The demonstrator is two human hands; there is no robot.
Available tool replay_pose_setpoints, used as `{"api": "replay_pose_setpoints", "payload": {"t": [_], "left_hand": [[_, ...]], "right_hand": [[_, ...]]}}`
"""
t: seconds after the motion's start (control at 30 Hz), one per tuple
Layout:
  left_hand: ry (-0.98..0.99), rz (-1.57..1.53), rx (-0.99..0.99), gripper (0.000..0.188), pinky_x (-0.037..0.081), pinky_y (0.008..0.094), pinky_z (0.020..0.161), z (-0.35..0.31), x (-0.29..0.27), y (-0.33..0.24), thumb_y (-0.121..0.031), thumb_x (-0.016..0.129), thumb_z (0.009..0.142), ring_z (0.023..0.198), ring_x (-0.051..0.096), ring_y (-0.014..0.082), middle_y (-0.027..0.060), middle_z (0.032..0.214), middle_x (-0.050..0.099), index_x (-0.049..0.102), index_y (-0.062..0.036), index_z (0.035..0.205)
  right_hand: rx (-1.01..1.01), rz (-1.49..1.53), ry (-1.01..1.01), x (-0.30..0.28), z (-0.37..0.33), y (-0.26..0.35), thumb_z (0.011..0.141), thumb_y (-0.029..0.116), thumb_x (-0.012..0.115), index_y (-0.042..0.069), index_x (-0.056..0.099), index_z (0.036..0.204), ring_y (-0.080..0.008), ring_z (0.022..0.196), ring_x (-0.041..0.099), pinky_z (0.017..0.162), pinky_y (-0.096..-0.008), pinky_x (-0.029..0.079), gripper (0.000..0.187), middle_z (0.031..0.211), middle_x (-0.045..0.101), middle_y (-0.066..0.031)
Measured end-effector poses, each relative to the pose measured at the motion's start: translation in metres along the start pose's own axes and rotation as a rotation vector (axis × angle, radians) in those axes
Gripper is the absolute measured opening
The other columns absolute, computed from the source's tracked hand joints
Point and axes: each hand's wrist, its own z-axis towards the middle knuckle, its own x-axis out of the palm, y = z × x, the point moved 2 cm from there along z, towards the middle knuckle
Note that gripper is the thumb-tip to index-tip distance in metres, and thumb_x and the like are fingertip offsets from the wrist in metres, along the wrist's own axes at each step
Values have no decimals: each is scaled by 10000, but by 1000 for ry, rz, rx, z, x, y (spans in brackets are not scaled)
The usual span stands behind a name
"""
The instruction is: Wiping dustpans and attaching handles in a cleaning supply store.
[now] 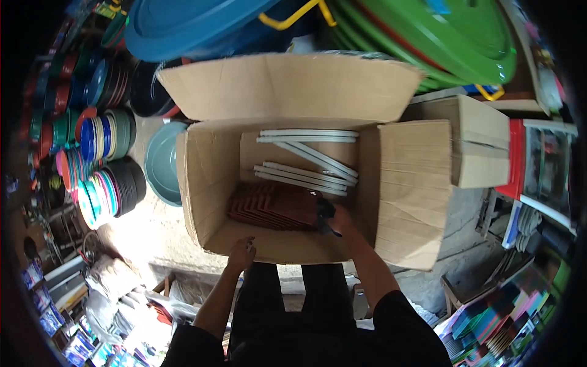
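An open cardboard box (281,92) stands before me with its flaps folded out. Inside it, a nested stack of dark red plastic pieces (275,207) lies at the near side, and several white bars (309,139) lie beyond. My right hand (340,222) reaches into the box at the right end of the red stack. Its fingers are closed around a small black object (325,211) whose kind I cannot make out. Over the box's near edge, my left hand (242,254) holds nothing visible, with its fingers partly apart.
Large blue (195,27) and green (440,37) round plastic lids or basins stand behind the box. A grey-green basin (165,164) sits at its left, near stacked colourful tubs (107,136). To the right are another carton (480,140) and a red container (515,156).
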Motion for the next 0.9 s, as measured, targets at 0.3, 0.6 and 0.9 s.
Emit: {"api": "replay_pose_setpoints", "payload": {"t": [0.3,0.6,0.9], "left_hand": [[-141,195,46,280,505,424,845,16,38,-3,-210,655,838,906,651,302,110,954,676,663,-83,1088],[-303,134,-16,222,524,396,766,15,32,3,-159,678,821,838,650,278,98,932,676,677,-75,1027],[-328,113,-38,217,521,395,763,19,27,2,-158,675,824,843,650,263,81,941,670,670,-100,1034]], "right_hand": [[-200,-278,352,88,152,-78,717,285,728,85,668,1087,-378,990,652,851,-449,519,424,1033,683,-207],[-259,99,551,174,129,1,681,323,825,56,657,1133,-249,951,662,895,-365,489,551,1019,701,-120],[-449,-401,375,176,105,43,700,269,765,62,571,1132,-383,941,655,833,-465,501,517,966,677,-216]]}}
